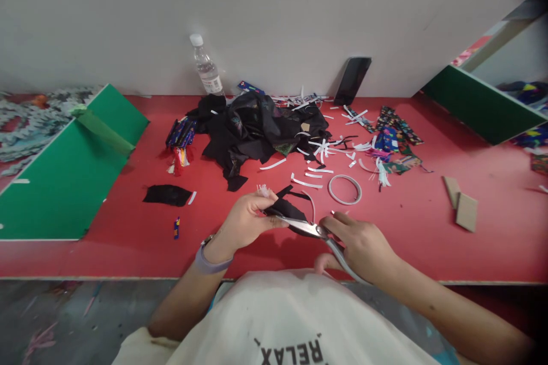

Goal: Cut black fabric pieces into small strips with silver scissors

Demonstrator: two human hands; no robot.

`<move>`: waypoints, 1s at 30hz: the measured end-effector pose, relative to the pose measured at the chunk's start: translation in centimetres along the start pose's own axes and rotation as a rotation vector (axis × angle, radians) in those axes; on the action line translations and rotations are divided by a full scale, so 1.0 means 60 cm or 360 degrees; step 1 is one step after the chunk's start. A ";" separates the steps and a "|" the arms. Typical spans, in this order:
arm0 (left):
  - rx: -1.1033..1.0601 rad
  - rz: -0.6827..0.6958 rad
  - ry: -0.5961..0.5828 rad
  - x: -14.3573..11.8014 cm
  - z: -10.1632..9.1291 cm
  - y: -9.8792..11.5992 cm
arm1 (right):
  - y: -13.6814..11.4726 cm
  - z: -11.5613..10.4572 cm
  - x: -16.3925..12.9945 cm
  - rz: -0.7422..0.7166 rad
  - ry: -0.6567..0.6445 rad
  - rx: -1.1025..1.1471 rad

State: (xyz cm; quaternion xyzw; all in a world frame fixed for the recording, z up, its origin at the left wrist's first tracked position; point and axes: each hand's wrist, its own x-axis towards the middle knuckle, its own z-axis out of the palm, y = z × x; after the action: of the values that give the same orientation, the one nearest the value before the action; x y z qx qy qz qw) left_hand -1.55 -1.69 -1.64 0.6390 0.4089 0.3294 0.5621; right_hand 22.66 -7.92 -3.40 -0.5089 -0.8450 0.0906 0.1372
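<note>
My left hand (248, 219) pinches a small piece of black fabric (286, 204) just above the red table (128, 251), with a tuft of white threads by the fingertips. My right hand (363, 245) grips metal scissors (308, 229), whose blades point left and meet the black fabric between my hands. A purple band sits on my left wrist.
A heap of black cloth (257, 128) lies behind, with white strips, a roll of white tape (345, 189) and patterned fabric pieces (396, 137). A water bottle (206, 68) and a phone (351, 80) lean on the wall. Green boards (68, 177) flank the table; cardboard pieces (462, 205) lie right.
</note>
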 end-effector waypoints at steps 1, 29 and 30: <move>0.0004 0.0007 0.0006 0.000 0.001 0.000 | 0.001 0.000 -0.001 0.0001 -0.0002 -0.0010; 0.0097 0.0063 -0.0060 0.001 0.009 -0.008 | 0.001 0.001 -0.001 -0.0028 0.0036 -0.0044; 0.0109 0.0053 -0.0073 0.001 0.011 -0.007 | 0.000 0.000 0.000 -0.0023 0.0025 -0.0035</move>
State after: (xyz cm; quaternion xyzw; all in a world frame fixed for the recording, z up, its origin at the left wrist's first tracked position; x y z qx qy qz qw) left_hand -1.03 -1.91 -2.17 0.6720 0.3962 0.3098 0.5436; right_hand 22.66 -7.91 -3.43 -0.5050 -0.8485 0.0763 0.1388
